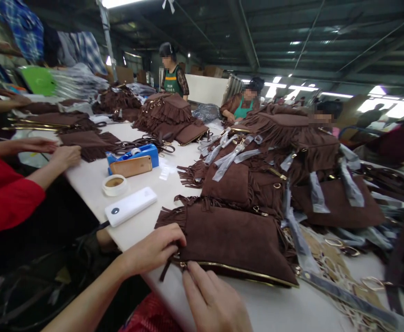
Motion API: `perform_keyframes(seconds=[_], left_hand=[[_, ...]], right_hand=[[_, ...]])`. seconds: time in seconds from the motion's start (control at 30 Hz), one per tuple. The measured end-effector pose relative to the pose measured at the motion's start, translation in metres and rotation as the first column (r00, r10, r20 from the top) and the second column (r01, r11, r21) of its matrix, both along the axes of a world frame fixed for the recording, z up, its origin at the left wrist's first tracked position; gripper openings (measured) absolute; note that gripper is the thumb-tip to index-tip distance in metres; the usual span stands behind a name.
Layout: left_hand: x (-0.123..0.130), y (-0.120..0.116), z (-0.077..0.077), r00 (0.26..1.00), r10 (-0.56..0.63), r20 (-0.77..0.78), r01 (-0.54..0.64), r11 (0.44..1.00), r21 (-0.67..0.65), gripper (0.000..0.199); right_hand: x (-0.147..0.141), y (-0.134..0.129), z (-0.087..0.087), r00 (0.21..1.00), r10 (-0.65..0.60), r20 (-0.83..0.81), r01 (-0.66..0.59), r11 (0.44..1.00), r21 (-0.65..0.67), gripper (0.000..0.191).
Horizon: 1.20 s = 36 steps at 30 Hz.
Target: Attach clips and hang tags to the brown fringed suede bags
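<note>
A dark brown suede-like fringed bag (232,240) lies flat on the white table, its gold zipper (236,267) along the edge nearest me. At the bag's left corner my left hand (158,249) is closed, fingers curled over the edge near the zipper's end. A thin dark tassel (165,269) hangs below that hand. My right hand (213,299) has its fingers together at the left end of the zipper, by the small metal zipper pull (183,264). Its thumb is hidden.
More fringed brown bags are piled behind and right, with plastic-wrapped straps (317,193). Left stand a white power bank (131,206), a tape roll (114,185), a phone (131,166) and a blue tape dispenser (149,154). A red-sleeved co-worker (11,189) handles another bag.
</note>
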<state>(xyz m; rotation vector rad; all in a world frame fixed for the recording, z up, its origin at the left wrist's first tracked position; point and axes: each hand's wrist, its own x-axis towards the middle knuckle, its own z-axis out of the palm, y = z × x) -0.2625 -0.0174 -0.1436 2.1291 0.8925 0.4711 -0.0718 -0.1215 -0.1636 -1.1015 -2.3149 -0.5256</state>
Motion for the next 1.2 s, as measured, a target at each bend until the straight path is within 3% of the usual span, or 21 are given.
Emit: perform_keyframes(seconds=[0.17,0.3,0.4,0.6,0.7,0.77,0.87,0.97,1.03,1.1,1.2], left_hand=[[-0.016,-0.001,0.0,0.997,0.076,0.021,-0.075,0.997,-0.035,0.027],[-0.027,-0.01,0.003,0.993,0.116,0.014,-0.115,0.992,-0.054,0.023],[-0.018,-0.019,0.004,0.989,0.098,-0.107,-0.097,0.995,0.015,0.011],[0.01,-0.023,-0.012,0.915,0.116,-0.387,-0.028,0.974,0.226,0.008],[0.004,-0.012,-0.025,0.915,0.09,-0.394,0.036,0.952,0.303,0.015],[-0.005,-0.002,-0.031,0.951,0.038,-0.308,0.074,0.935,0.346,0.022],[-0.02,0.013,-0.037,0.986,0.074,-0.151,0.003,0.889,0.458,0.03],[-0.03,0.025,-0.043,0.975,0.192,-0.113,-0.111,0.859,0.5,0.031],[-0.033,0.03,-0.049,0.965,0.225,-0.137,-0.132,0.863,0.488,0.027],[-0.033,0.032,-0.055,0.963,0.224,-0.15,-0.125,0.863,0.49,0.024],[-0.029,0.032,-0.061,0.961,0.22,-0.17,-0.103,0.85,0.517,0.025]], right_hand=[[-0.04,0.033,0.0,0.982,-0.189,0.029,0.191,0.967,-0.17,0.034],[-0.032,0.021,-0.005,0.962,-0.264,0.069,0.273,0.942,-0.194,0.029],[-0.015,0.004,-0.014,0.94,-0.329,0.087,0.34,0.919,-0.199,0.014],[-0.017,-0.007,-0.018,0.88,-0.443,0.168,0.474,0.835,-0.279,0.019],[-0.024,0.007,-0.007,0.859,-0.463,0.217,0.511,0.767,-0.387,0.024],[-0.017,0.016,0.006,0.864,-0.449,0.229,0.504,0.755,-0.42,0.025],[0.013,0.016,0.021,0.845,-0.505,0.178,0.534,0.772,-0.346,0.021],[0.066,0.0,0.023,0.782,-0.607,0.143,0.621,0.736,-0.271,0.02],[0.105,-0.018,0.017,0.717,-0.672,0.183,0.695,0.673,-0.253,0.017],[0.139,-0.038,0.008,0.624,-0.741,0.248,0.779,0.57,-0.26,0.013],[0.167,-0.059,-0.001,0.514,-0.79,0.335,0.852,0.423,-0.309,0.017]])
